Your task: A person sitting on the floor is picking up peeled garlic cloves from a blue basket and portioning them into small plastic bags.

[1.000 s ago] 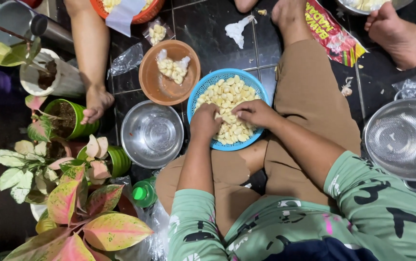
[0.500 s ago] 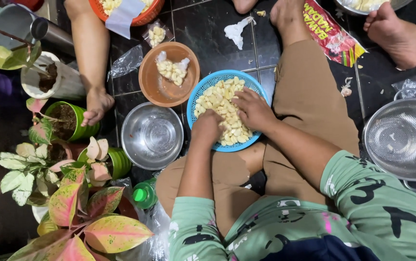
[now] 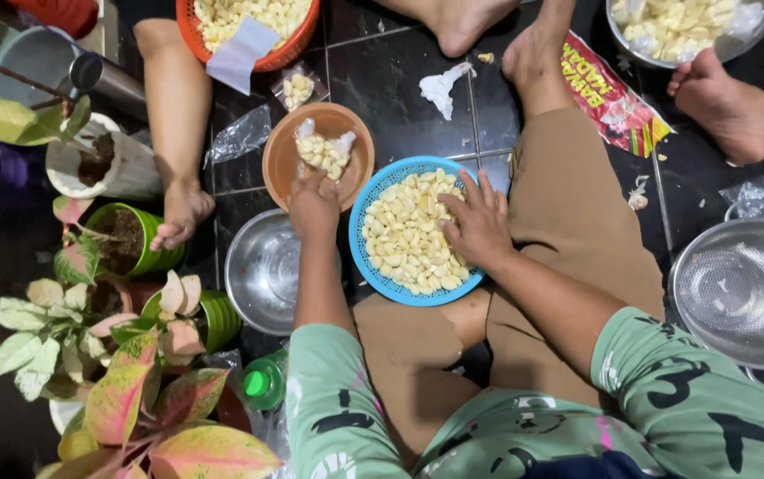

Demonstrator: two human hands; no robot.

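Centre frame: blue basket (image 3: 373, 257) of peeled garlic cloves (image 3: 408, 235) on the dark tile floor (image 3: 391, 89). Right hand (image 3: 479, 226) rests on the cloves, fingers spread, gripping nothing. Left hand (image 3: 313, 204) at the brown bowl (image 3: 280, 164) rim just upper left; grip state unclear.

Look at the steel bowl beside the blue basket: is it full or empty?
Empty. The steel bowl shows only bare shiny metal inside, while the blue basket next to it holds many pale peeled cloves.

Left hand (image 3: 313, 206) hides its fingers — orange basket (image 3: 297, 44) cut off above.
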